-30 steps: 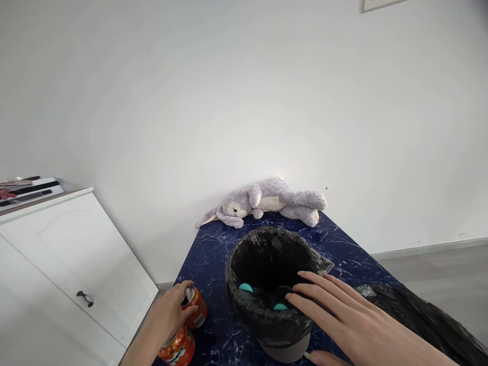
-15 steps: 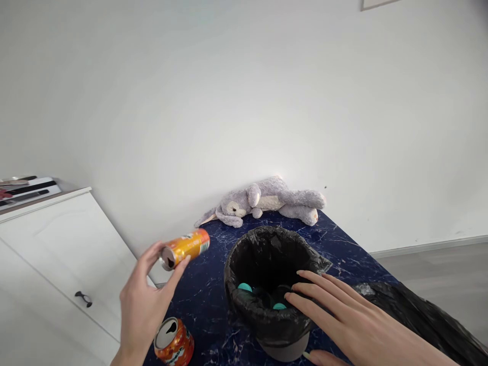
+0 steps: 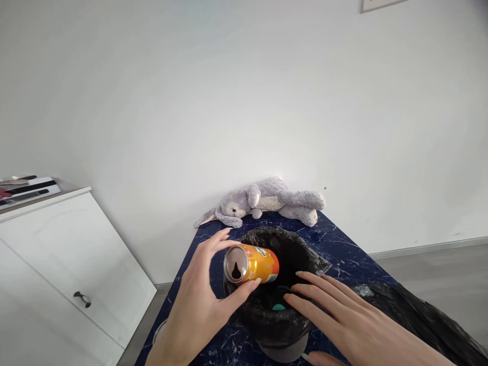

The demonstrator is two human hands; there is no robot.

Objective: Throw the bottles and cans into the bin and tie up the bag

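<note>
An opened orange drink can (image 3: 263, 263) lies tilted on its side in the grip of my left hand (image 3: 198, 292), thumb below and fingers above. It is over the left part of a small bin lined with a black bag (image 3: 278, 323). Inside the bin a teal cap (image 3: 278, 307) shows; the depth of the bin is dark. My right hand (image 3: 343, 310) rests against the bin's right rim, its fingers stretched out and holding nothing. Behind my left wrist, only the rim of a second can (image 3: 158, 331) peeks out.
A grey plush bunny (image 3: 267, 199) lies at the back of the blue marbled table (image 3: 339, 244), against the wall. More black plastic bag (image 3: 415, 315) spreads over the table's right edge. To the left stands a white cabinet (image 3: 76, 254) with a dark handle.
My left hand has carried the orange can rightward, from left of the bin to above its opening. My arm now hides most of the second can. My right hand has stayed put.
</note>
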